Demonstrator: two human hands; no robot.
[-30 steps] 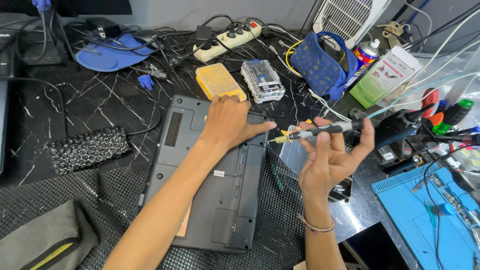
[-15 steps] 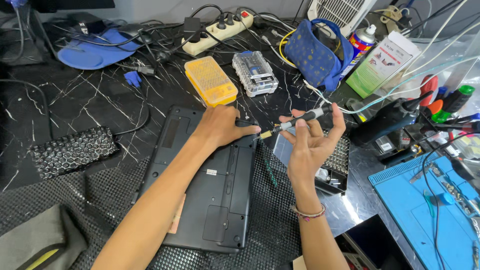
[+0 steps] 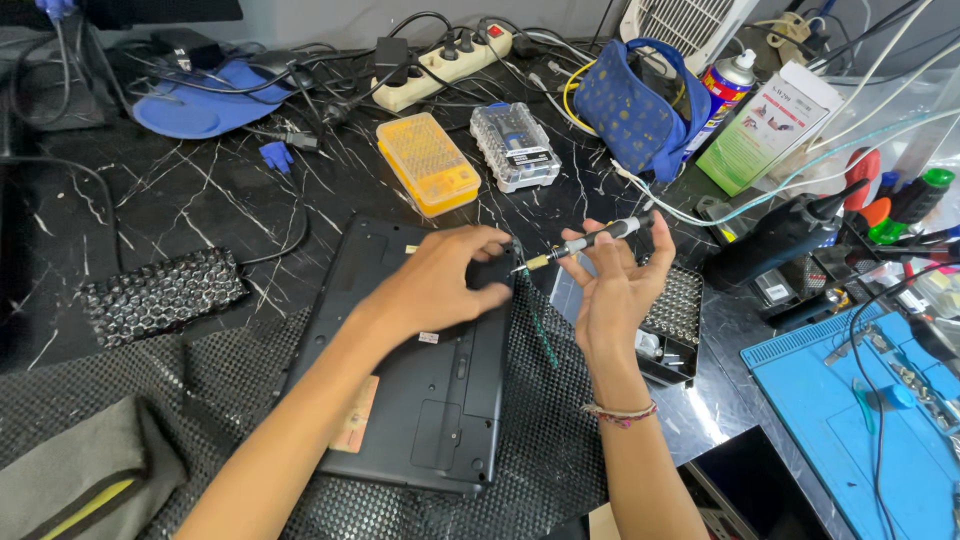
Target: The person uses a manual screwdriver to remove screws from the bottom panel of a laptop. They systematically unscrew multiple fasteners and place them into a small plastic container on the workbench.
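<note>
Laptop: black laptop [image 3: 420,400] lies underside up on a black mesh mat [image 3: 560,440], near the front middle of the dark marbled surface [image 3: 200,210].
Left hand: left hand [image 3: 440,280] rests on the laptop's upper right corner, fingers curled down onto the case; its grip holds nothing that shows.
Right hand: right hand [image 3: 615,285] is raised just right of the laptop, fingers loosely spread, thumb and fingertips pinching a slim black and silver screwdriver [image 3: 585,243].
Screwdriver: lies nearly level, its tip pointing left toward the left hand's fingertips, just above the laptop's corner.
Wrist: beaded bracelet [image 3: 618,412] circles the right wrist.
Behind: yellow plastic bit case [image 3: 428,176] and clear plastic bit case [image 3: 515,146] sit side by side beyond the laptop; a white power strip [image 3: 445,68] lies further back.
Right: blue patterned pouch [image 3: 635,115], then a blue work mat [image 3: 860,420] at the near right edge.
Left: strip of black bubble wrap [image 3: 160,295].
</note>
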